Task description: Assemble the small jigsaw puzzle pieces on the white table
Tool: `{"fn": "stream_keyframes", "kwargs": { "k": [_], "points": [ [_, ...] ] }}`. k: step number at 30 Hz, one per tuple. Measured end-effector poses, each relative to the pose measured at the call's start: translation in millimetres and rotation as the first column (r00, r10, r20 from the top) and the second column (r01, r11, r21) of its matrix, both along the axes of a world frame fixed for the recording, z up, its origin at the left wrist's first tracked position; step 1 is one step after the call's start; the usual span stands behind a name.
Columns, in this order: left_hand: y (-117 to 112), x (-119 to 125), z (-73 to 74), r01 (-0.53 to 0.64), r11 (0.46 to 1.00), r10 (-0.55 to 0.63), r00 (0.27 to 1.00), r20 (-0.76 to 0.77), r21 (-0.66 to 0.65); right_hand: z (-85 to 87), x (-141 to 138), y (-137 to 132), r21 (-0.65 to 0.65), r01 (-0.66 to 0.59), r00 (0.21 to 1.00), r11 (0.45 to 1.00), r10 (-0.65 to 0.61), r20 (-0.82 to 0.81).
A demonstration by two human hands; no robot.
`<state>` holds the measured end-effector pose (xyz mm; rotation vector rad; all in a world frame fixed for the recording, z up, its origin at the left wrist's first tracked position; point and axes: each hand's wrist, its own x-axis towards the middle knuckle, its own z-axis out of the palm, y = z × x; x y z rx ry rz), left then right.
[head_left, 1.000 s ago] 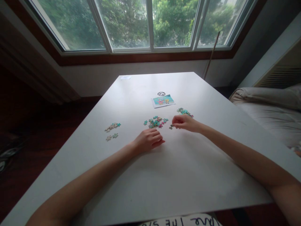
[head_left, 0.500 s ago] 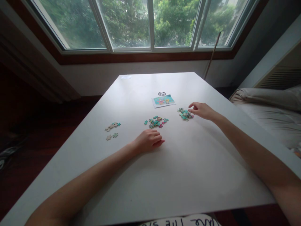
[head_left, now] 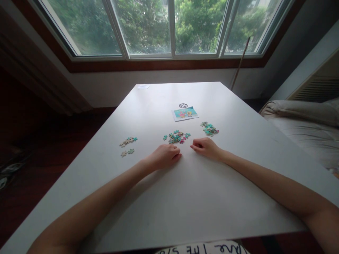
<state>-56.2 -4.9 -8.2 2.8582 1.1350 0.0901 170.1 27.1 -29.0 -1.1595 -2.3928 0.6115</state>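
Note:
My left hand (head_left: 166, 156) is closed just in front of the middle pile of jigsaw pieces (head_left: 175, 137), its fingertips pointing right. Facing it across a small gap, my right hand (head_left: 207, 147) rests low over the table with its fingers curled and pressed together. Whatever either hand holds, if anything, is hidden or too small to make out. Beyond my right hand lies another pile of jigsaw pieces (head_left: 210, 129), mostly teal and green. To the left are a row of pale pieces (head_left: 128, 141) and two separate pieces (head_left: 128, 152).
A picture card (head_left: 185, 114) with cartoon figures on teal lies behind the middle pile, and a small round black-and-white item (head_left: 183, 105) is just past it. All of this sits on a white table (head_left: 185, 208). A pale couch (head_left: 296, 123) stands at the right.
My right hand has left the right pile and come toward me and left, its fingers now curled near my left hand. The left hand has barely shifted.

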Motion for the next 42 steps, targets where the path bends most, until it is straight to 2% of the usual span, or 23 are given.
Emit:
{"fn": "stream_keyframes", "kwargs": {
  "k": [4, 8, 9, 11, 12, 14, 16, 20, 25, 42],
  "points": [
    [14, -28, 23.5, -0.086, 0.993, 0.08, 0.994, -0.079, -0.08, 0.5, 4, 1, 0.019, -0.019, 1.0, 1.0, 0.019, -0.004],
    [42, -88, 50.5, -0.311, 0.941, 0.282, 0.939, -0.196, -0.134, 0.7, 8, 1, 0.013, -0.022, 1.0, 1.0, 0.022, -0.012],
    [49, -105, 55.6, -0.374, 0.919, 0.343, 0.914, -0.217, -0.125, 1.1, 9, 1, 0.011, -0.024, 1.0, 1.0, 0.024, -0.012],
    [60, -138, 62.2, -0.575, 0.808, 0.524, 0.801, -0.288, -0.13, 2.5, 9, 1, 0.011, -0.027, 1.0, 1.0, 0.027, -0.008],
    [64, -152, 63.4, -0.641, 0.754, 0.575, 0.75, -0.326, -0.144, 3.3, 8, 0, 0.011, -0.028, 1.0, 1.0, 0.028, -0.006],
    [70, -174, 62.7, -0.697, 0.687, 0.608, 0.706, -0.362, -0.205, 4.7, 5, 0, 0.013, -0.027, 1.0, 1.0, 0.027, 0.0],
    [73, -187, 59.3, -0.691, 0.668, 0.594, 0.718, -0.363, -0.274, 5.5, 0, -1, 0.018, -0.027, 1.0, 0.999, 0.027, 0.003],
    [76, -197, 52.6, -0.668, 0.682, 0.57, 0.74, -0.358, -0.296, 6.5, -9, 0, 0.017, -0.025, 1.0, 1.0, 0.025, 0.0],
    [80, -199, 51.0, -0.659, 0.7, 0.556, 0.744, -0.371, -0.274, 9.0, -13, 1, 0.016, -0.023, 1.0, 1.0, 0.023, 0.005],
    [86, -186, 50.7, -0.638, 0.717, 0.538, 0.763, -0.357, -0.281, 15.1, 8, 3, 0.034, -0.031, 0.999, 0.999, 0.031, 0.012]
  ]
}}
